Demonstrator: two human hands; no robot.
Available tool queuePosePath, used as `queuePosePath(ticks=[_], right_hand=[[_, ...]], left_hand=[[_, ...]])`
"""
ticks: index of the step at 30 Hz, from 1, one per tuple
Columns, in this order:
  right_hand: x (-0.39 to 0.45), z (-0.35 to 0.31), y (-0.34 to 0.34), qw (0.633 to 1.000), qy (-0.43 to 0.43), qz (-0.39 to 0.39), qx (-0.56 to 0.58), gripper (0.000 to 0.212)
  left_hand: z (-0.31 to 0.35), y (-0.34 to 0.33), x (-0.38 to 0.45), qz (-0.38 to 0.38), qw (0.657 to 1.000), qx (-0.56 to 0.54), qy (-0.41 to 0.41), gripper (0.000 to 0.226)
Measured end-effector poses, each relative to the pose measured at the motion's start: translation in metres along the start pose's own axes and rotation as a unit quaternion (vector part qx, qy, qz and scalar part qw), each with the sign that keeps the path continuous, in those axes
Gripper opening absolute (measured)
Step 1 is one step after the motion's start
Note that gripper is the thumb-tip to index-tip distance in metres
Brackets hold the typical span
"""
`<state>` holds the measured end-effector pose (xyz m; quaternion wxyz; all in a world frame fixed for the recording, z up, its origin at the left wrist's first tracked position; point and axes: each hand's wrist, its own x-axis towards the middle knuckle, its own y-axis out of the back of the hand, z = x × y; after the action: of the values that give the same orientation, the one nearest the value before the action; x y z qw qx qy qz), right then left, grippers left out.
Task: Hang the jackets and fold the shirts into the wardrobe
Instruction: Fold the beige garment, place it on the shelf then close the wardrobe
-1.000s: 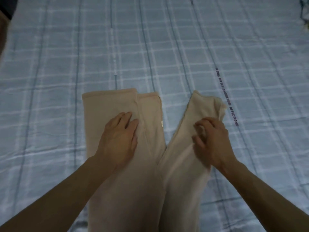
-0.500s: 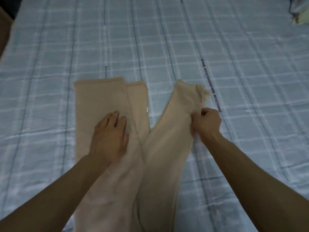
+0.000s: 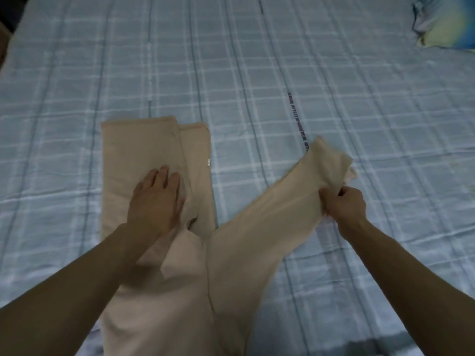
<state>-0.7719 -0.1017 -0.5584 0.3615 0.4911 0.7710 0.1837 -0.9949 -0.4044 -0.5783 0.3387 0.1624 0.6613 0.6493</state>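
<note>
Head view, left hand [image 3: 154,199] flat on beige garment [image 3: 144,150]; right hand [image 3: 344,204] pinching its sleeve [image 3: 303,191]; pillow [image 3: 442,21] far right

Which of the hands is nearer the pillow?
Right. The right hand grips the garment on the pillow's side of the bed, below it in view. The left hand presses flat on the garment, farther left.

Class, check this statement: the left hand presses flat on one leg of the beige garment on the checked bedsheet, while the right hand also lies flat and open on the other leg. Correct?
Not quite. In the head view the right hand is curled, gripping the other leg of the beige garment. The left hand does press flat, on the checked bedsheet.
</note>
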Motion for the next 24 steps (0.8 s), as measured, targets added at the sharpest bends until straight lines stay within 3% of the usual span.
queuePosePath(ticks=[5, 8, 10, 13, 17, 21, 24], right_hand=[[-0.014, 0.003, -0.01, 0.999, -0.03, -0.03, 0.018, 0.061], [-0.026, 0.003, -0.015, 0.999, -0.031, 0.042, 0.012, 0.072], [-0.035, -0.002, -0.017, 0.994, -0.003, 0.107, 0.038, 0.073], [-0.05, -0.018, -0.029, 0.988, 0.087, 0.13, 0.0, 0.05], [-0.071, -0.042, -0.062, 0.963, 0.266, 0.003, -0.049, 0.008], [-0.1, -0.057, -0.091, 0.886, 0.38, -0.24, -0.118, 0.008], [-0.122, -0.05, -0.109, 0.818, 0.43, -0.329, -0.194, 0.026]], left_hand=[[0.007, 0.002, -0.013, 0.014, 0.999, -0.026, -0.017, 0.064], [0.007, 0.002, -0.022, 0.009, 0.999, -0.034, -0.035, 0.066], [0.004, 0.003, -0.025, 0.004, 0.999, -0.036, -0.039, 0.066], [-0.002, 0.009, -0.028, 0.002, 0.998, -0.045, -0.04, 0.06], [-0.009, 0.012, -0.031, -0.009, 0.997, -0.051, -0.053, 0.05], [-0.012, 0.016, -0.034, 0.001, 0.993, -0.069, -0.098, 0.044], [-0.011, 0.015, -0.034, 0.01, 0.987, -0.087, -0.132, 0.041]])
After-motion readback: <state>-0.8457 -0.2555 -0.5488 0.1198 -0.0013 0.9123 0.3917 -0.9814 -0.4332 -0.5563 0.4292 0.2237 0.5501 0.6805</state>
